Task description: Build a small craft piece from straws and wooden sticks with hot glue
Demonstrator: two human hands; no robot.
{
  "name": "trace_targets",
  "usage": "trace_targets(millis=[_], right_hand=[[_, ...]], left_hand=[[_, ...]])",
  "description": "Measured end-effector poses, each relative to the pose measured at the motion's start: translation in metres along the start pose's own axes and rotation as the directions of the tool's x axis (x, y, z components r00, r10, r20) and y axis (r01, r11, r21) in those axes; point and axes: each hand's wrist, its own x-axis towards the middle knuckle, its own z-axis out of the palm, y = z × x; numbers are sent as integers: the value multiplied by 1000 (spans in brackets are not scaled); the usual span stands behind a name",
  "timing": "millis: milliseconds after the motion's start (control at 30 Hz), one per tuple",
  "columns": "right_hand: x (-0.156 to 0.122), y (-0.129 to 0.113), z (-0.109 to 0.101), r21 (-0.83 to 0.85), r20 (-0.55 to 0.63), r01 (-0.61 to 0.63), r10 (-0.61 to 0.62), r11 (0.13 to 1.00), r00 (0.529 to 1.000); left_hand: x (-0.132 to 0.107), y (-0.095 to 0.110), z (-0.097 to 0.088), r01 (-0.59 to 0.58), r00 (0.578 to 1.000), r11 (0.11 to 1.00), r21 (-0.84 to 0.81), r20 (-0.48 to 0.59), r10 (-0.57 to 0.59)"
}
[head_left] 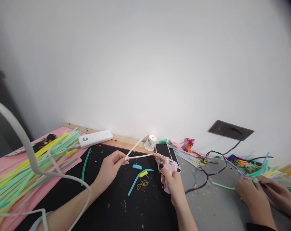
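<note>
My left hand (pixel 111 166) pinches the bend of a folded cream strip (pixel 138 150) above a black mat (pixel 111 205). The strip's two arms run right, one toward the nozzle of a pink glue gun (pixel 168 166). My right hand (pixel 173 184) is wrapped round the gun's handle, with the nozzle at the strip's end. On the mat between my hands lie a short blue piece (pixel 137 166), a long blue strip (pixel 135 183), a yellow piece (pixel 143 174) and a thin yellow loop (pixel 143 184).
A heap of green, yellow and white strips (pixel 27 173) lies on pink paper at left. A white power bank (pixel 95 138), small white cup (pixel 150 142) and phone (pixel 163 150) stand by the wall. Black cables (pixel 208 173) cross the grey table. Another person's hands (pixel 263 192) handle strips at right.
</note>
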Motion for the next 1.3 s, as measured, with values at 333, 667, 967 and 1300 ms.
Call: trace_targets(millis=[333,667,967,1300], right_hand=[[-1,-2,-1,-7,-3,-10,10,1000,1000],[1,2,-2,-1,-14,-28,28,1000,1000],[-1,-2,-4,12,-1,-10,10,1000,1000],[-2,-5,-5,-1,-59,-3,3,1000,998]], left_hand=[[1,-1,0,3,1000,1000,-6,7,-3],[0,1,0,8,1000,1000,6,4,-8],[0,2,0,4,1000,1000,0,-4,-4],[0,3,0,7,1000,1000,5,-7,-7]])
